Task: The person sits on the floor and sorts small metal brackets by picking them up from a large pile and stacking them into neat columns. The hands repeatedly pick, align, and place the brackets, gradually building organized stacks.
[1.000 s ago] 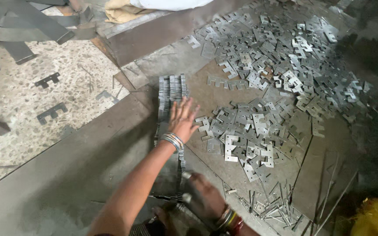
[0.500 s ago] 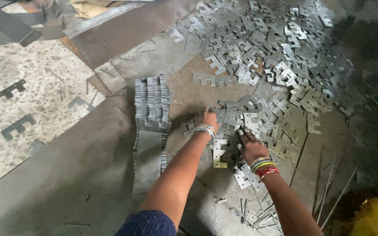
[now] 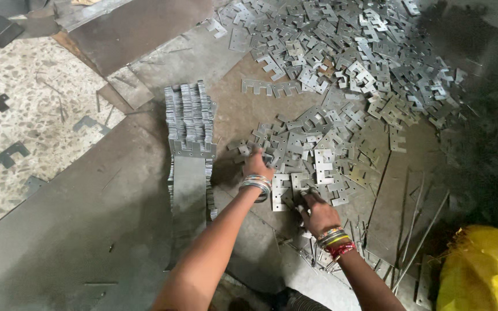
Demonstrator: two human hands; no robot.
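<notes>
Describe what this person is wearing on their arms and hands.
Both forearms are bare, no gloves or sleeves. The left hand has a stack of silver metal bangles at the wrist. The right hand has multicoloured bangles, yellow, green and red, at the wrist.

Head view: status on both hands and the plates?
Left hand and right hand both down in loose metal plates. Grip unclear. Stacked plate row left, untouched.

To my far right I note a crumpled yellow plastic sack (image 3: 482, 270). Thin grey metal rods (image 3: 416, 230) lie beside it. On the speckled stone floor (image 3: 36, 115) at my left rest dark comb-shaped metal offcuts (image 3: 4, 159).
</notes>
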